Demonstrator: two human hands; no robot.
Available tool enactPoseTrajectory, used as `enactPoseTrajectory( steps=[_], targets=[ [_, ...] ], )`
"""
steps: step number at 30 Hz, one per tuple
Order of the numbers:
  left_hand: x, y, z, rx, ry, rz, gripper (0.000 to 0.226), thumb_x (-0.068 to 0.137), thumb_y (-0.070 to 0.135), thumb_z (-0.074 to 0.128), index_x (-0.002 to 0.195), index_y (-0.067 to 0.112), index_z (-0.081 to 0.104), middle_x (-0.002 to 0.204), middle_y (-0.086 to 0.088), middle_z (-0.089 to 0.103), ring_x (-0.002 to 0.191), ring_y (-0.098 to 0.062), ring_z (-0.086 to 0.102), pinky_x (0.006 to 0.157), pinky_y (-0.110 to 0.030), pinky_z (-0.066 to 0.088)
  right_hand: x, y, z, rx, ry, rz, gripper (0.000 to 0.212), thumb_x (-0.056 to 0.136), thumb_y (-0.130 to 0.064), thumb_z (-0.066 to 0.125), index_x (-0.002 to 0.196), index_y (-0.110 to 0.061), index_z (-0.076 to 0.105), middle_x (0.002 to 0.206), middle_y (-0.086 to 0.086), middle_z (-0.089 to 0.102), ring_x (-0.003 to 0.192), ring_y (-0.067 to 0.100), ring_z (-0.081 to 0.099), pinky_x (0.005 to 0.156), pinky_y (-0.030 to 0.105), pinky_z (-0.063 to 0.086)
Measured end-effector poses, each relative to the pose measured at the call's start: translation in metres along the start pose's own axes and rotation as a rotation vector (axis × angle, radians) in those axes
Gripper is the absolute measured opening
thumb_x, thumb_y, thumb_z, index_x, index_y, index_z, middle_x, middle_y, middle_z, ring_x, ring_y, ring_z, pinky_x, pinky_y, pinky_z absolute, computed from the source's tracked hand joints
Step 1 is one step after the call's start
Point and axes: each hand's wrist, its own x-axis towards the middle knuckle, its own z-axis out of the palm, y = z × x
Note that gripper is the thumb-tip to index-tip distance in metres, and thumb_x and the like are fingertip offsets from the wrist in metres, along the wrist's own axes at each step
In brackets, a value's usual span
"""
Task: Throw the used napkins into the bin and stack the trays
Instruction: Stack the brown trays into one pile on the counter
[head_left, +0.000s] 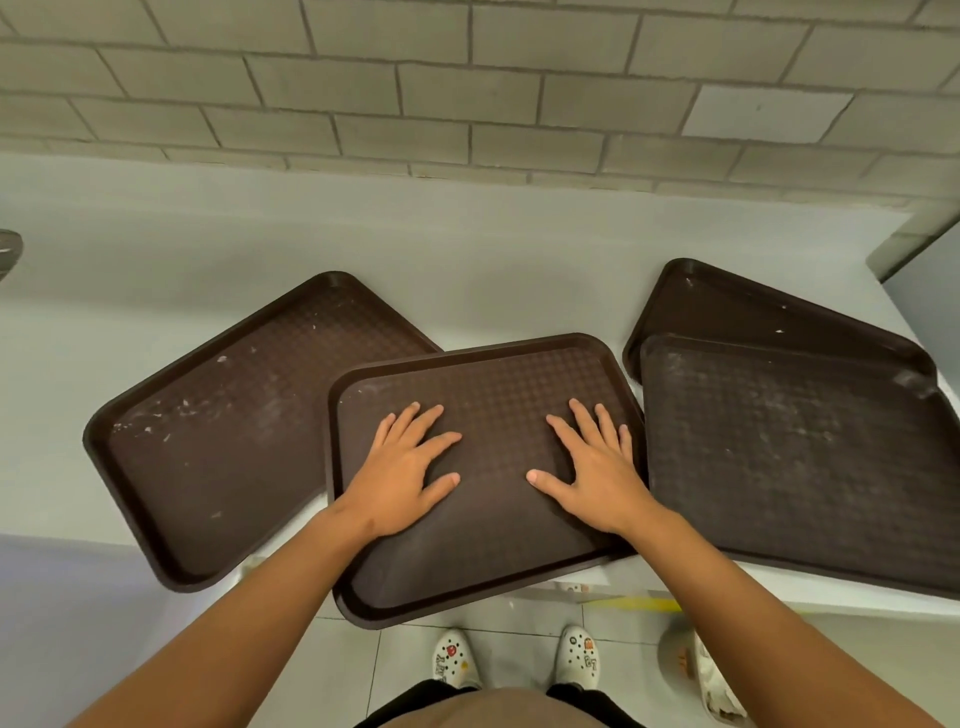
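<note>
1. We note a pale grey desk (467, 249) set against a wall of light grey brick (467, 78); the desk's near edge runs across the lower part of the view.
2. Beyond that edge we see a tiled floor (415, 654) and the person's two white clogs (519, 657) with small coloured charms.
3. At lower right, on the floor, we record a pale bin (675, 660) with a light liner, only partly in view; we cannot tell its contents.
4. We count four dark brown trays on the desk. The left tray (218, 426) lies tilted, bears pale crumbs and smears, and one corner overhangs the desk's edge.
5. The middle tray (493, 379) overlaps the left tray's right side and sticks out well past the desk's edge over the floor.
6. At right, the front right tray (800, 457) lies on top of the back right tray (753, 312), the two skewed so the lower one shows behind. Both carry faint pale marks.
7. The left hand (400, 478) lies flat, palm down, on the middle tray, fingers spread and extended; it grips nothing.
8. The right hand (592, 473) rests likewise, palm down on the same tray, fingers splayed, near the tray's right rim; it holds nothing.
9. Both bare forearms reach in from the bottom of the view.
</note>
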Motion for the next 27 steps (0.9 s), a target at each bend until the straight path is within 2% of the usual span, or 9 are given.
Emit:
enactPoseTrajectory(
  steps=[7,14,19,23,27],
  targets=[
    [0.005,-0.004,-0.01,-0.104,0.003,-0.01,0.053,0.098,0.049,0.054,0.148,0.032,0.045,0.163,0.001,0.028,0.155,-0.023,0.009,0.126,-0.043,0.011,-0.005,0.015,-0.004,0.007,0.032,-0.025,0.087,0.086,-0.081,0.04,0.158,-0.037,0.018,0.169,-0.007,-0.004,0.155,0.022,-0.015,0.125,0.049,-0.006],
    [0.003,-0.008,-0.014,-0.073,0.035,-0.053,0.052,0.097,0.047,0.055,0.147,0.032,0.046,0.162,0.001,0.031,0.155,-0.025,0.008,0.126,-0.049,0.009,-0.011,0.028,-0.008,0.028,0.034,-0.061,0.083,0.088,-0.077,0.044,0.157,-0.035,0.024,0.169,-0.007,0.0,0.155,0.018,-0.011,0.126,0.046,-0.003],
    [-0.005,-0.014,-0.024,-0.047,0.152,-0.13,0.052,0.095,0.042,0.061,0.144,0.03,0.05,0.16,-0.002,0.034,0.154,-0.028,0.011,0.125,-0.053,0.011,-0.016,0.039,-0.013,0.069,0.048,-0.041,0.079,0.089,-0.072,0.051,0.156,-0.035,0.03,0.169,-0.009,0.006,0.156,0.017,-0.007,0.125,0.043,0.005],
    [-0.019,-0.022,-0.027,-0.05,0.187,-0.222,0.059,0.094,0.041,0.064,0.148,0.026,0.045,0.163,-0.006,0.026,0.154,-0.03,0.006,0.125,-0.051,0.009,-0.02,0.048,-0.017,0.088,0.065,-0.016,0.078,0.089,-0.071,0.053,0.154,-0.033,0.034,0.169,-0.009,0.009,0.156,0.014,-0.005,0.124,0.042,0.01],
    [-0.034,-0.029,-0.028,-0.181,0.179,-0.302,0.068,0.095,0.039,0.064,0.154,0.024,0.034,0.167,-0.002,0.015,0.156,-0.023,0.001,0.125,-0.047,0.016,-0.018,0.041,-0.018,0.1,0.076,-0.026,0.078,0.088,-0.072,0.052,0.153,-0.033,0.037,0.168,-0.009,0.013,0.156,0.015,-0.001,0.126,0.043,0.01]
  ],
)
